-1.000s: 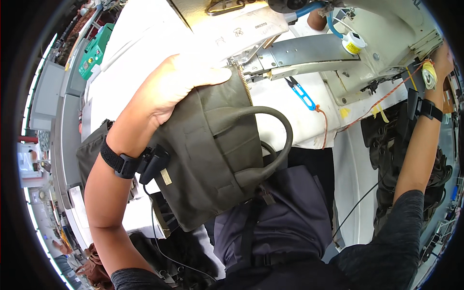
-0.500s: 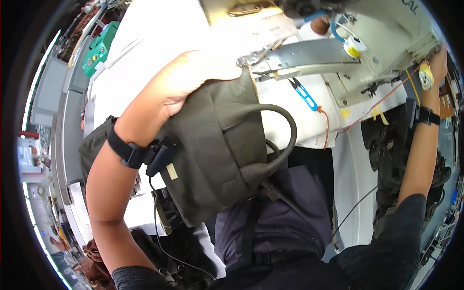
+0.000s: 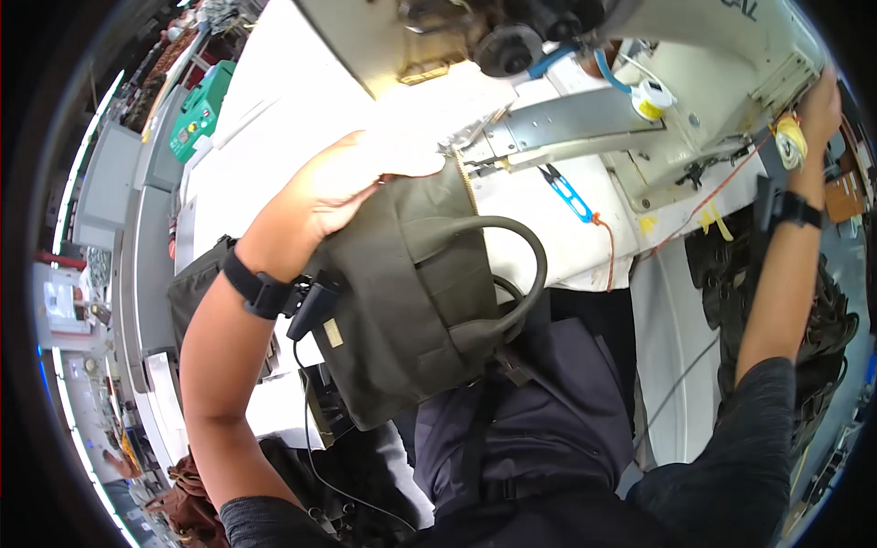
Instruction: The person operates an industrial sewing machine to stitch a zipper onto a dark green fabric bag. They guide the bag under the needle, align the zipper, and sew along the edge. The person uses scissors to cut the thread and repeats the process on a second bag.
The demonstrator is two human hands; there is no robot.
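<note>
A dark olive handbag point(image 3: 375, 274) with a looped handle hangs tilted from the sewing machine's arm to my lap. My left hand point(image 3: 365, 183) grips its upper edge beside the needle area, the thumb lying along the fabric; glare washes out the fingertips. A brass-coloured zipper point(image 3: 464, 183) runs down the bag's right edge, next to the metal sewing arm point(image 3: 585, 119). Far to the right, my right hand point(image 3: 820, 110) reaches up to the right end of the sewing machine point(image 3: 722, 82). The fingers there are mostly hidden.
Blue thread snips point(image 3: 568, 194) with an orange cord lie on the white table point(image 3: 539, 247) right of the bag. A green box-shaped device point(image 3: 201, 110) stands at the far left. More dark bags point(image 3: 722, 283) hang at the right. A cable runs below my left wrist.
The whole view has shifted slightly, with the machine head showing more at the top. My left hand keeps its hold on the bag at the same part of the machine.
</note>
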